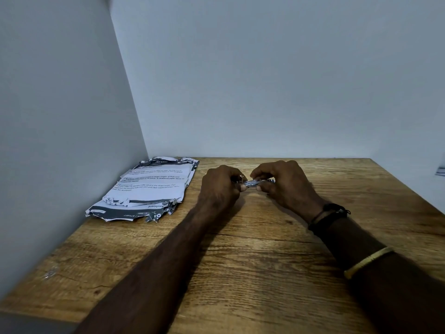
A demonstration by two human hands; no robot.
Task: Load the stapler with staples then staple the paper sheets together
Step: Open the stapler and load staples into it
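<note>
Metal, small and shiny: a stapler (258, 182) held just above the wooden table (252, 273), pinched between both sets of fingers.

Left hand (220, 189): fingers curled and pressed together around the stapler's left end, thumb tip at its underside. Right hand (285, 180): fingertips on top, thumb beneath, pinching the right part of the body. Whether the stapler is open, and whether a strip of staples is in it, cannot be made out; the fingers cover most of it.

Right wrist: dark bands (328, 216); further up the forearm, a gold bangle (368, 261).

Paper sheets (148, 189): a ragged, torn-edged printed stack lying flat at the far left of the table against the wall, well apart from the hands (untouched, no staple visible in it).

Progress, by judgement: loading stage in hand, probably. Remaining: close the stapler, bring it to the sheets, square them, press a staple through.
</note>
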